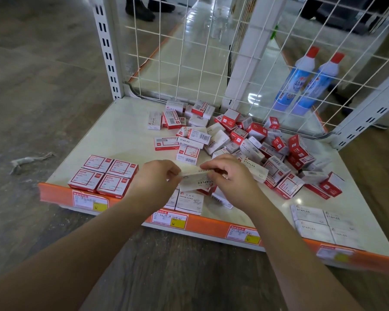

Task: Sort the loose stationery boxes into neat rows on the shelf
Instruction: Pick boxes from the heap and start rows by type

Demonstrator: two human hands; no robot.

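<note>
Head view: both hands meet over the front middle of the white shelf (112,135) and hold one white staples box (194,178) between them. The box is flat and long, with its long axis running from 9 o'clock to 3 o'clock, slightly raised at the 3 o'clock end. Its printed word "STAPLES" reads upside down from the camera, so the top of the print points toward 6 o'clock.

The left hand (156,176) pinches the 9 o'clock end of the box; its fingers are curled narrow around that end. The right hand (230,176) grips the 3 o'clock end, its fingers (213,168) bent over the upper edge of the box and closed on it.

Just under the held box, at the shelf front, lie white paper clips boxes (190,202), partly hidden by the hands. At 9 o'clock from the hands, four red-and-white boxes (103,176) sit in a tidy two-by-two block, touching each other. At 4 o'clock, near the orange shelf edge (211,223), four white staples boxes (323,223) form another two-by-two block. From 12 o'clock to 3 o'clock a loose pile of boxes (245,140) lies mixed, pointing in many directions. Behind the wire grid (189,52), at 1 o'clock, stand two blue bottles (305,79) with red caps.
</note>
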